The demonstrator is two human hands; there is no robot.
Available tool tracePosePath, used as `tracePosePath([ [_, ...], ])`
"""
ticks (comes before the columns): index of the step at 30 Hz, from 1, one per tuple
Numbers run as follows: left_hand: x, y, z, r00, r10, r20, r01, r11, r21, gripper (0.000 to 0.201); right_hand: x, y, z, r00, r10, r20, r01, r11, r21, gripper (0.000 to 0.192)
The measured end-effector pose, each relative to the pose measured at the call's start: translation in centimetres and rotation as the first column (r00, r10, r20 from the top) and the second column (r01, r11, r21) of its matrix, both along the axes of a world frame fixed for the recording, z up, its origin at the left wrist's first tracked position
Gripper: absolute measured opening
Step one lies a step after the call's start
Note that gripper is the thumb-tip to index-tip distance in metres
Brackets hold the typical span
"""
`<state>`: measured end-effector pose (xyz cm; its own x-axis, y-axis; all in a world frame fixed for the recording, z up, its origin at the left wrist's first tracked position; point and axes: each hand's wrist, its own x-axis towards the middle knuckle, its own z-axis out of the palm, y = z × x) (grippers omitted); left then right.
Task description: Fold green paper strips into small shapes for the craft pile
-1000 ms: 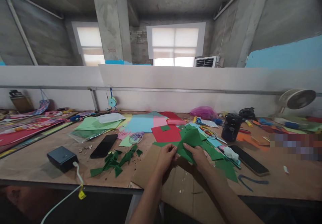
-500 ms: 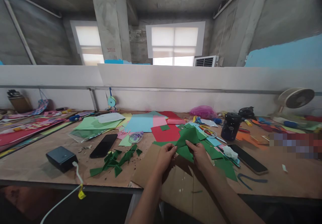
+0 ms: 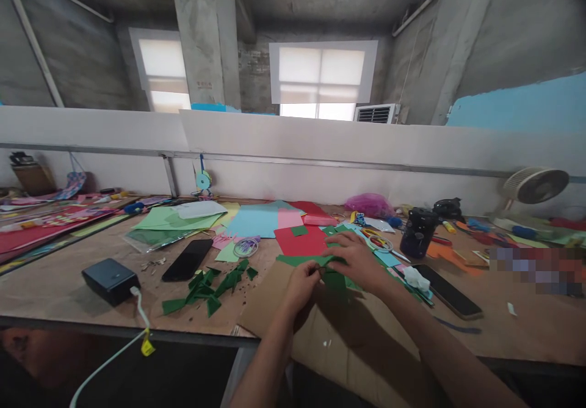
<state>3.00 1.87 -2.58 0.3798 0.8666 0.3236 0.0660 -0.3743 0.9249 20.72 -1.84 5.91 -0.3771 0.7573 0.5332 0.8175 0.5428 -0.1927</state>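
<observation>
Pressing: the right hand [image 3: 354, 256] is lying palm-down with fingers spread flat over a dark green paper piece [image 3: 336, 278], pinning it against the brown cardboard sheet [image 3: 320, 328].
Left hand [image 3: 302, 286]: it is curling narrow, fingertips pinching the near edge of the same green piece, just beside the right hand's thumb.
Green piece: matte, thin and angular, it is showing a pointed fold below the right palm and is sitting at the far edge of the cardboard sheet.
Cardboard sheet: flat, dull brown and rough-edged, it is lying on the wooden bench [image 3: 68, 292] and overhanging its near edge.
Left of the cardboard: a scatter of small green paper triangles [image 3: 208, 289] is lying on the wood; beyond them a glossy black phone [image 3: 187, 259] is lying flat, and farther left a boxy black charger [image 3: 108, 280] is trailing a white cable [image 3: 137, 301].
Behind the cardboard: a smooth red paper sheet [image 3: 300, 242] is lying flat, with a light blue sheet [image 3: 256, 220] farther back.
Right of the cardboard: a second dark phone [image 3: 451, 298] is lying at a slant, and a black cylindrical container [image 3: 417, 232] is standing upright behind it.
Far right of the cardboard: a round white fan [image 3: 533, 186] is standing against the white partition.
</observation>
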Motion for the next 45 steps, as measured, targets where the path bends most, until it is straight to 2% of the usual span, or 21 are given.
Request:
tracePosePath([
  [4,-0.1,0.1,-0.3,0.999,0.030,-0.029,-0.029,0.998,0.051,0.018,-1.4,1.2,0.4,0.975,0.057,0.214,-0.010,0.977,-0.214,0.013],
  [10,0.1,0.1,-0.5,0.998,-0.016,-0.053,0.017,1.000,0.022,0.022,-0.3,2.9,1.5,0.951,0.141,0.275,-0.037,0.936,-0.349,0.012],
  [15,0.0,-0.2,-0.2,0.998,-0.037,-0.047,0.036,0.999,-0.024,0.025,1.6,3.6,3.2,0.972,0.089,0.218,0.009,0.913,-0.409,0.008],
  [19,-0.1,-0.2,0.1,0.999,-0.043,0.028,0.045,0.993,-0.110,0.029,4.4,4.7,4.3,0.986,0.035,0.164,0.033,0.918,-0.396,0.017],
  [22,-0.2,-0.2,0.3,0.992,0.007,0.127,0.019,0.979,-0.201,0.032,5.9,5.0,3.9,0.988,-0.125,-0.090,0.099,0.963,-0.249,0.024],
  [24,-0.3,-0.1,0.4,0.976,0.062,0.208,-0.006,0.966,-0.257,0.035,5.9,4.6,2.9,0.894,-0.237,-0.380,0.174,0.966,-0.194,0.028],
  [26,-0.3,0.0,0.4,0.953,0.108,0.282,-0.023,0.957,-0.290,0.037,4.9,3.8,1.5,0.690,-0.277,-0.669,0.166,0.960,-0.227,0.036],
  [28,-0.3,0.2,0.4,0.932,0.141,0.334,-0.030,0.949,-0.315,0.038,3.2,2.6,0.0,0.494,-0.298,-0.817,0.055,0.948,-0.313,0.042],
  [29,-0.3,0.3,0.3,0.922,0.153,0.356,-0.028,0.943,-0.332,0.039,2.2,2.1,-0.7,0.436,-0.333,-0.836,-0.002,0.929,-0.371,0.044],
  [30,-0.3,0.3,0.3,0.913,0.163,0.373,-0.023,0.936,-0.351,0.039,1.2,1.6,-1.4,0.419,-0.358,-0.834,-0.075,0.902,-0.425,0.044],
  [32,-0.2,0.3,0.2,0.901,0.170,0.400,-0.006,0.926,-0.378,0.040,-0.7,1.1,-2.6,0.442,-0.369,-0.818,-0.166,0.863,-0.478,0.046],
  [37,-0.3,0.3,0.4,0.902,0.134,0.410,0.027,0.931,-0.363,0.041,-2.5,1.8,-4.2,0.437,-0.281,-0.854,-0.116,0.924,-0.364,0.047],
  [45,-0.2,0.0,0.5,0.916,0.110,0.385,0.040,0.931,-0.362,0.040,-2.1,1.6,-4.5,0.408,-0.277,-0.870,-0.122,0.928,-0.352,0.045],
])
